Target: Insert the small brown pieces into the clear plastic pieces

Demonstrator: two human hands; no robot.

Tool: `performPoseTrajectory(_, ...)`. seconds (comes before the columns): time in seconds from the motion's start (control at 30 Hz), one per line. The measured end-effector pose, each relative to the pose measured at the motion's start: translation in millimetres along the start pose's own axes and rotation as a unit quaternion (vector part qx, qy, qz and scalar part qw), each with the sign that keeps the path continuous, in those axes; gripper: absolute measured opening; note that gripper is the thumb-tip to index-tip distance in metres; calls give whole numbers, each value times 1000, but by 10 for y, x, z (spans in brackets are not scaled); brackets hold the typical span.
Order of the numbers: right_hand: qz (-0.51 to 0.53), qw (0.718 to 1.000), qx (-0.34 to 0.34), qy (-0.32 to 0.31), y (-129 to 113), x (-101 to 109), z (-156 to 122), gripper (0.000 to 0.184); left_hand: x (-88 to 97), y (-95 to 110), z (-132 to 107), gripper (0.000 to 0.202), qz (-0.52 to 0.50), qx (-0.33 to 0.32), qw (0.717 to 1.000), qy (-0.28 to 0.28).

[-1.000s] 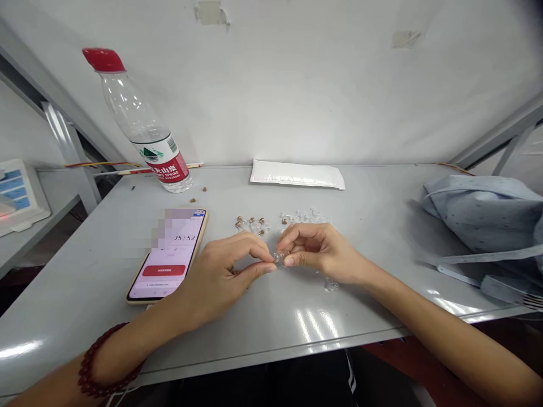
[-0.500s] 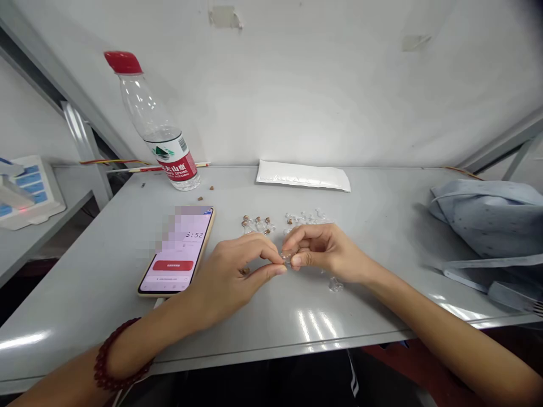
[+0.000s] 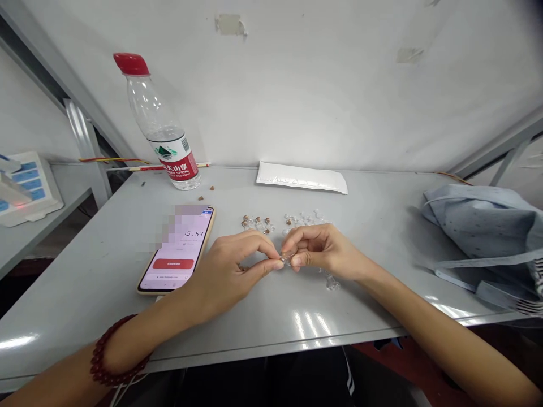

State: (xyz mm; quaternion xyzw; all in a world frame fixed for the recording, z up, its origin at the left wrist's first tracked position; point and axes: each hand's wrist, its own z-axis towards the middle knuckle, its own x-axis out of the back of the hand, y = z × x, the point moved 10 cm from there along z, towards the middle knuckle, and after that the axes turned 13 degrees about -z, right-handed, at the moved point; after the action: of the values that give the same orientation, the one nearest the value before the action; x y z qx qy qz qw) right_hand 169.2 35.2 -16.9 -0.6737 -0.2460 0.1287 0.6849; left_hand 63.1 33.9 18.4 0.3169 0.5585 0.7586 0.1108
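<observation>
A tiny clear glass bottle (image 3: 287,259) is pinched between the thumb and fingers of my right hand (image 3: 320,249). Thumb and forefinger of my left hand (image 3: 237,265) are pressed together at the bottle's near-left end; what they grip there is too small and covered to make out. Just beyond my hands lies a group of little bottles with brown cork stoppers (image 3: 257,223). To its right sit several clear little bottles (image 3: 303,217), partly hidden by my right hand. More clear glass pieces (image 3: 332,282) rest below my right wrist.
A phone (image 3: 178,249) showing a timer lies left of my left hand. Behind it stand a water bottle (image 3: 169,152) and two loose corks (image 3: 201,198). A white packet (image 3: 301,177) lies near the wall. Light blue cloth (image 3: 487,232) is bunched at the right.
My hands stay together at the small bottle with only slight finger movement. The view has shifted a little, and the phone's timer shows one second more.
</observation>
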Motion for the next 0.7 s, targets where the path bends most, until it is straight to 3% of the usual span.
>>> performPoseTrajectory(0.1, 7, 1000, -1, 0, 19, -23, 5, 12, -18, 5, 2, 10, 17, -12, 1000, -8)
performPoseTrajectory(0.27, 2, 1000, 11, 18, -6, -45, 10, 10, -38, 124, 17, 11, 61, -86, 994, -8)
performPoseTrajectory(0.37, -14, 999, 33, 29, -82, -51, -22, 10, -50, 128, 40, 13, 61, -84, 994, -15)
performPoseTrajectory(0.57, -126, 987, 87, 38, -214, -61, -65, 12, -104, 109, 104, 24, 92, -94, 989, -61)
performPoseTrajectory(0.7, -244, 962, 114, 46, -236, -70, -34, 9, -139, -53, 95, 12, 120, -33, 980, -158)
